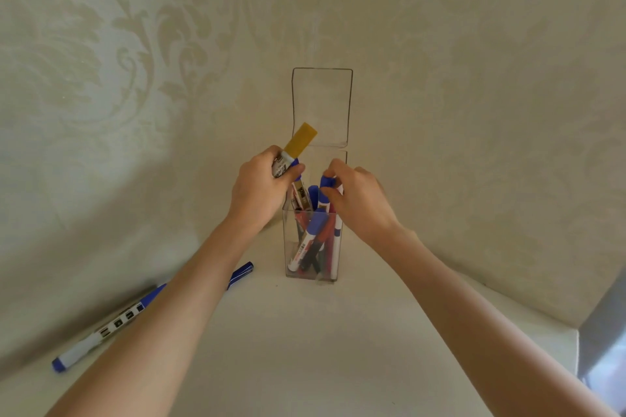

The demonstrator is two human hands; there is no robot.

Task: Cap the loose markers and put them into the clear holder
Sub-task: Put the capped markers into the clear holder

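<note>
Soft, even, warm-toned light, faint shadows pooling along the left of the desk (305,349), wide-angle bowing toward edges, mild overall softness.

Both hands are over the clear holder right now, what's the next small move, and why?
Probably lower the yellow-capped marker into the clear holder: the left hand grips it, already capped, beside the open top, while the right hand pinches a blue-capped marker already standing inside.
</note>
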